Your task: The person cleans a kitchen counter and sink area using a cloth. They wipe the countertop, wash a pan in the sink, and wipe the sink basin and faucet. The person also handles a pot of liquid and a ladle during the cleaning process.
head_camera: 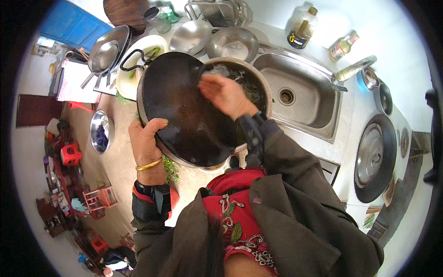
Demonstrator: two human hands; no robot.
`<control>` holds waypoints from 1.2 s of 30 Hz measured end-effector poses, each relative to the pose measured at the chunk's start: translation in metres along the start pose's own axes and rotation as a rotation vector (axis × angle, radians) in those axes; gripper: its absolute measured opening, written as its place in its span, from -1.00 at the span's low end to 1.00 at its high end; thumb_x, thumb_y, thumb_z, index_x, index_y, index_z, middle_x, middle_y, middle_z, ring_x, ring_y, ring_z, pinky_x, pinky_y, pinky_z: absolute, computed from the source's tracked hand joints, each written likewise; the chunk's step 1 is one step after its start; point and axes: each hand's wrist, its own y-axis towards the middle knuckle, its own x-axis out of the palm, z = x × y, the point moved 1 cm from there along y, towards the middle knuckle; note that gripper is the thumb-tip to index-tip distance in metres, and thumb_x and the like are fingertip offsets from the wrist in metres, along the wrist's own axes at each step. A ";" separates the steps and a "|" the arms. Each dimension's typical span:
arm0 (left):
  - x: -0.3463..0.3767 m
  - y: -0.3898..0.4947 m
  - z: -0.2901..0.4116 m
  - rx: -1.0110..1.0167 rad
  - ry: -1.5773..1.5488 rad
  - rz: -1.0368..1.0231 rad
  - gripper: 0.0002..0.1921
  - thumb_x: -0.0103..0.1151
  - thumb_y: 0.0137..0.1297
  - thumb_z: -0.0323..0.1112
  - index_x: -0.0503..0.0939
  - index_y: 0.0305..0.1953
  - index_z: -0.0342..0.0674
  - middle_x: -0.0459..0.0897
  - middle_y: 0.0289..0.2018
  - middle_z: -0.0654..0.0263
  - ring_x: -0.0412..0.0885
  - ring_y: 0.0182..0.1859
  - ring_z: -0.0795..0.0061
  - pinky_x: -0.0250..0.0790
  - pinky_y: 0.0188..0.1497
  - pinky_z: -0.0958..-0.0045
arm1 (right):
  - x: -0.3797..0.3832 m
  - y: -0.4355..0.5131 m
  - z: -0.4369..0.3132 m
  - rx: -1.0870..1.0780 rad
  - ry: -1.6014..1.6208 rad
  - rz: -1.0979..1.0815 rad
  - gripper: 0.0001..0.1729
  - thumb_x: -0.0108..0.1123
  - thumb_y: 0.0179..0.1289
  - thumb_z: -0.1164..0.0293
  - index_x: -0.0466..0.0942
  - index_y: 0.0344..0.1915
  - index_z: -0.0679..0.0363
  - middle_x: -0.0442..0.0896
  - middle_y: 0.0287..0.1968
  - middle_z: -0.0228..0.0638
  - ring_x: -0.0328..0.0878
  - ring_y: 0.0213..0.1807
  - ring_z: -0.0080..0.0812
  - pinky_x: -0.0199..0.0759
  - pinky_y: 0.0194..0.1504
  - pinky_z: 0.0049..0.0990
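Observation:
My left hand grips the near left rim of a dark wok, its thumb over the edge. The wok is tilted above a large round basin of water, and its inner surface looks wet. A black loop handle stands out at its far left. My right hand, slightly blurred, is held flat over the wok's right edge and the basin, with no object visible in it. Splashing water shows just beyond its fingers.
A steel sink with a tap lies right of the basin. Metal bowls and a white tub with greens stand behind. Farther right sits a lidded wok. A metal bowl is at left.

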 end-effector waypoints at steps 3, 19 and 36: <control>0.002 0.007 0.002 0.020 0.000 -0.042 -0.75 0.25 -0.05 -0.57 0.60 -0.25 -0.44 0.68 -0.36 0.20 0.65 -0.38 0.38 0.52 -0.22 0.42 | 0.086 -0.030 -0.023 -0.774 -1.088 -0.131 -0.54 0.07 0.23 0.51 0.48 0.15 0.34 0.58 0.13 0.06 0.50 0.21 0.08 0.37 0.26 -0.15; -0.012 0.018 -0.007 -0.001 -0.052 -0.084 -0.74 0.25 -0.05 -0.55 0.61 -0.24 -0.44 0.69 -0.33 0.21 0.64 -0.35 0.41 0.50 -0.20 0.43 | -0.114 -0.002 0.003 0.312 -1.382 0.263 -0.74 0.20 0.28 0.32 0.65 -0.19 0.30 0.70 -0.15 0.00 0.68 -0.14 -0.06 0.60 -0.16 -0.19; -0.008 0.021 -0.005 0.032 -0.012 -0.128 -0.77 0.24 -0.05 -0.55 0.60 -0.28 -0.44 0.67 -0.37 0.24 0.62 -0.40 0.45 0.49 -0.25 0.48 | 0.072 0.081 0.004 -0.290 -1.388 0.016 -0.25 -0.18 0.49 -0.03 0.10 0.46 0.24 0.03 0.56 0.02 -0.11 0.58 0.16 -0.07 0.47 0.03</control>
